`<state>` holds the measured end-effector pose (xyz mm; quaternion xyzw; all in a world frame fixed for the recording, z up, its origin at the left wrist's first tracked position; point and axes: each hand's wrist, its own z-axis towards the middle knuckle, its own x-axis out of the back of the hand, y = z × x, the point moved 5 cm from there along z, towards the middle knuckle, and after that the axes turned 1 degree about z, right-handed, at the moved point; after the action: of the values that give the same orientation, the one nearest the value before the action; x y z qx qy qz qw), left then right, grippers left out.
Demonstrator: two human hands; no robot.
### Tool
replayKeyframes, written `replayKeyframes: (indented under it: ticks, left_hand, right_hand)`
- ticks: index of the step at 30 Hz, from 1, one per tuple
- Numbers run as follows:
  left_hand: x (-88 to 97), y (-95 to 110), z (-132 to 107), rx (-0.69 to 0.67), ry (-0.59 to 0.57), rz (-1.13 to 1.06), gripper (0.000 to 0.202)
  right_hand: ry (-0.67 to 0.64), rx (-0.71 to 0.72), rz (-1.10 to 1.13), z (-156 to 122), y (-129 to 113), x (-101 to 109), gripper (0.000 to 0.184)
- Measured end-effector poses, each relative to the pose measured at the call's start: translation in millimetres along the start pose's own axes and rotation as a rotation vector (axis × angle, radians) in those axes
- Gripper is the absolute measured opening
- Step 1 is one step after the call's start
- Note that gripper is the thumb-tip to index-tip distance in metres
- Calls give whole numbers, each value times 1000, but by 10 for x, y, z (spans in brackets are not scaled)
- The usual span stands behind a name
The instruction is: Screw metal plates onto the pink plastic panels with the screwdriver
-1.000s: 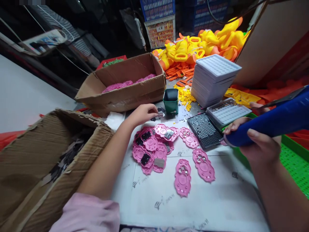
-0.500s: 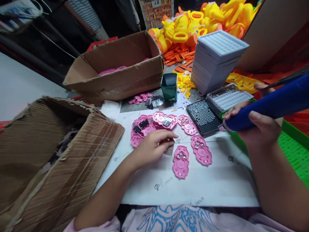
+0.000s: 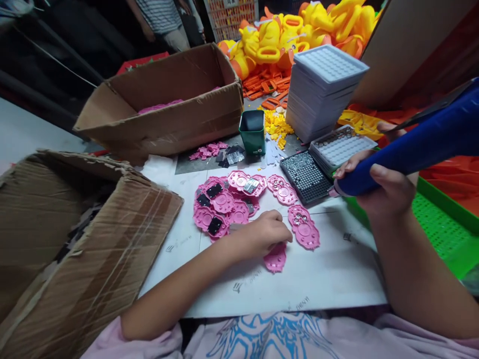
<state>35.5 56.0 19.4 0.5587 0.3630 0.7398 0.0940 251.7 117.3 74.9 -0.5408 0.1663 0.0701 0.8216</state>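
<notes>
My left hand (image 3: 266, 232) rests with curled fingers on top of a pink oval plastic plate (image 3: 276, 259) lying on the white sheet (image 3: 299, 284), pinching at its upper end; what is in the fingertips is hidden. A second pink plate (image 3: 304, 228) lies just to its right. A heap of pink plates (image 3: 224, 204), some carrying small dark and silver pieces, lies behind the hand. My right hand (image 3: 385, 192) grips a thick blue tube-shaped tool (image 3: 411, 147), its tip pointing left over the edge of a black tray (image 3: 305, 175) of small metal parts.
A torn cardboard box (image 3: 82, 239) fills the near left; another box (image 3: 164, 109) with pink parts stands behind. A green cup (image 3: 252, 130), a stack of grey trays (image 3: 322, 89), yellow toys (image 3: 299, 35) and a green crate (image 3: 441, 224) surround the sheet. A person (image 3: 160, 20) stands far back.
My left hand came back from the small pieces near the green cup, past the pink heap, and settled on the near pink plate. The view dipped lower. The right hand kept its hold on the blue tool.
</notes>
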Motion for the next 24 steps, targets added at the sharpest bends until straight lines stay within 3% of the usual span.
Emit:
replayKeyframes:
  ticks: [3,6,8,12,24]
  left_hand:
    - [58,51,-63,14,111,24,21]
    - [144,117,-156,140,181,138,16]
    - [155,153,-212,221,156,231,17]
    - [129,207,-259,248,111,316,13]
    - [141,184,-244,284,124,276,17]
  right_hand:
    - [-4,-2,-2,-15,-18,-14,63]
    - [-8,-22,-2,-23,-19,-28,57]
    - [-12,-17,-5,-19,-20,-32,57]
    - [-17,-13,1,-8,-25,-45,60]
    - [-15,-25,-3,-29,-36,-42,53]
